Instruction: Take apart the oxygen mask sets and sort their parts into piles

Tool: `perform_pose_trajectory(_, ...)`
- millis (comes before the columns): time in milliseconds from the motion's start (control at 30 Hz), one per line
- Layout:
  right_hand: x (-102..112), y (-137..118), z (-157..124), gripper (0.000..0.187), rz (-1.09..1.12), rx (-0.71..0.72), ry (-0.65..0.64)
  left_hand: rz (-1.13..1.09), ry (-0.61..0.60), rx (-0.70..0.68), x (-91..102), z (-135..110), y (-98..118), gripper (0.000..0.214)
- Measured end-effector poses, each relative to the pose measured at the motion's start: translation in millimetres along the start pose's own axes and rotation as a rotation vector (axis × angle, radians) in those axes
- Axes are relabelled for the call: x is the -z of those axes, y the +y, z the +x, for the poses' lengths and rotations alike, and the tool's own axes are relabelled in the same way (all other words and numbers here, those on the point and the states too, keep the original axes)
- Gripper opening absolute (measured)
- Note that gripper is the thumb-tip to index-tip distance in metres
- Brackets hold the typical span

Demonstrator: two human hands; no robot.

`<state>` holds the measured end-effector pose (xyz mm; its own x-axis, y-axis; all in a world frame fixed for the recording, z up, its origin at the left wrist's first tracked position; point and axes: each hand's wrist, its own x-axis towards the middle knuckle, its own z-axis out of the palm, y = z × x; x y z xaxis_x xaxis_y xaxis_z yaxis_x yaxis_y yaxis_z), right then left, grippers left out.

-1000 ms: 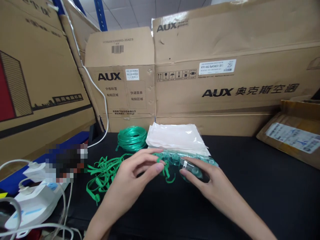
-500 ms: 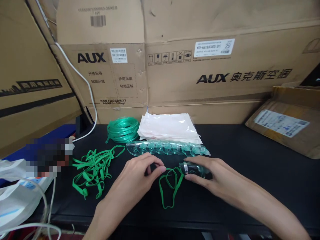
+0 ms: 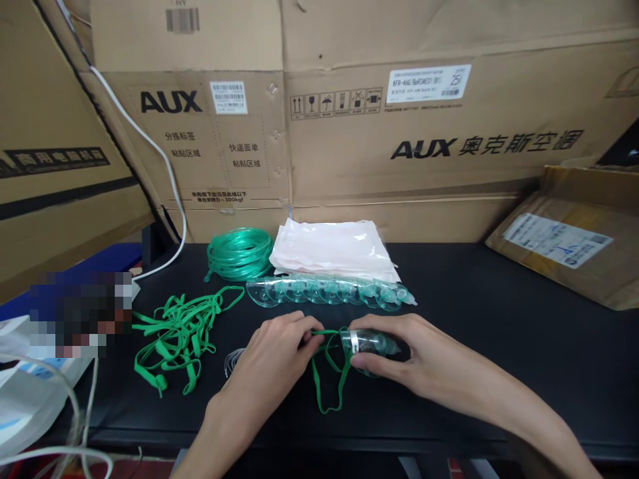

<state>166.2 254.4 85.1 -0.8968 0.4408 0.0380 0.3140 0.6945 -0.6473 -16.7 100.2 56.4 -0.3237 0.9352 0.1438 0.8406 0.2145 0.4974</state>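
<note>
Presently we find the left hand [image 3: 279, 349] pinching a green strap [image 3: 329, 410], and the right hand [image 3: 419, 336] curled around a clear green mask [image 3: 372, 342] at the black table [image 3: 479, 319]; whether it touches down, we cannot tell. Its long axis runs left to right, metal strip [image 3: 355, 342] toward the left hand, narrow end toward the right palm. Since a second ago, both hands have come clear of the nested masks [image 3: 324, 291]. Behind, we note white packets [image 3: 334, 246] and a large carton [image 3: 349, 156], contents hidden.
</note>
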Motion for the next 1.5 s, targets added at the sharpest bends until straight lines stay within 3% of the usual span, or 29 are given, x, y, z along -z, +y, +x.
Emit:
perform_pose_trajectory(133,-1.7,3.6,-1.0,0.038,0.024,-0.031,0.005,-0.047,0.061,0.013,4.5,1.5,0.2,0.018)
perform_pose_trajectory(400,-5.8,3.9,-2.6,0.041,0.013,-0.027,0.006,-0.222,0.235,-0.110,7.0,1.8,2.2,0.020)
perform_pose_trajectory(567,-7.6,1.6,-1.0,0.041,-0.008,-0.015,0.017,-0.470,0.246,0.004,10.4,3.6,4.2,0.021)
perform_pose_trajectory(733,-3.1,-5.6,4.1,0.040,0.049,0.001,0.046,-0.630,0.251,0.062,10.3,4.2,5.7,0.005)
perform_pose_trajectory(967,-2.1,-8.2,11.3,0.052,0.386,-0.072,0.152,-0.526,0.250,-0.103,6.1,3.3,6.6,0.018)
perform_pose_trajectory(1133,-8.0,-11.2,15.1,0.056,0.478,-0.093,0.118,-0.695,0.236,-0.002,1.5,4.8,12.8,0.011)
perform_pose_trajectory(1500,-11.8,-18.8,14.8,0.043,0.579,-0.104,0.101,-0.672,0.212,-0.111,-0.5,0.8,14.3,0.011)
